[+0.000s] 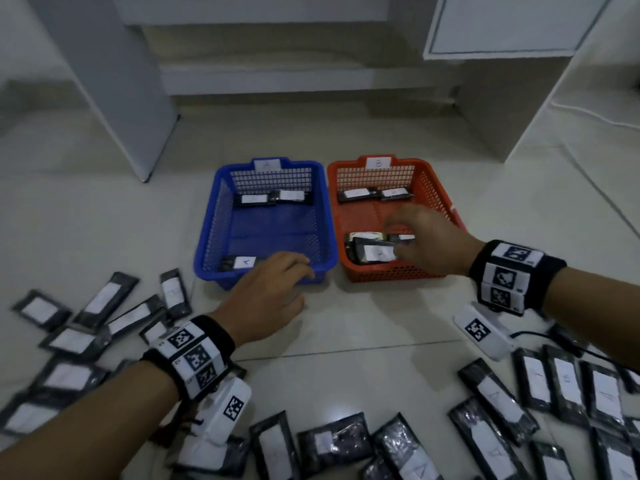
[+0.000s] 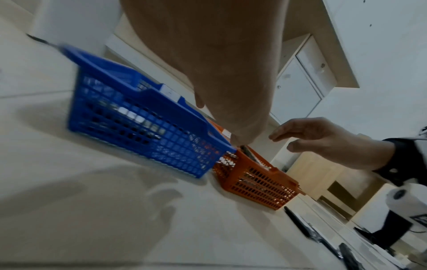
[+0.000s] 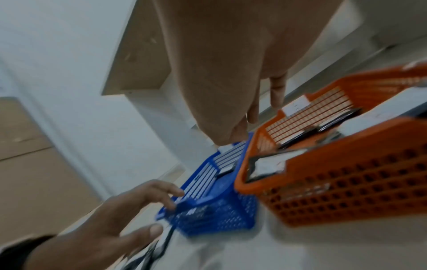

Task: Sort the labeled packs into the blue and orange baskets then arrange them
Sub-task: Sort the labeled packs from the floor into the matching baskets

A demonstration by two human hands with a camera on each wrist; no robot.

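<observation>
The blue basket (image 1: 207, 220) and the orange basket (image 1: 440, 195) stand side by side on the tiled floor. Black packs with white labels lie in both: two at the far end of the blue basket (image 1: 254, 199) and one near its front (image 1: 239, 262). The orange basket has two at the far end (image 1: 356, 194) and a small stack at the front (image 1: 375, 252). My left hand (image 1: 298, 271) hovers at the blue basket's near rim, fingers relaxed, holding nothing. My right hand (image 1: 405, 233) is just above the front stack in the orange basket, fingers spread and empty (image 2: 312, 135).
Several loose packs lie scattered on the floor at the left (image 1: 100, 299), along the bottom (image 1: 277, 448) and at the right (image 1: 568, 379). A white furniture panel (image 1: 114, 81) stands behind on the left, a cabinet (image 1: 502, 98) on the right. Bare tile lies between me and the baskets.
</observation>
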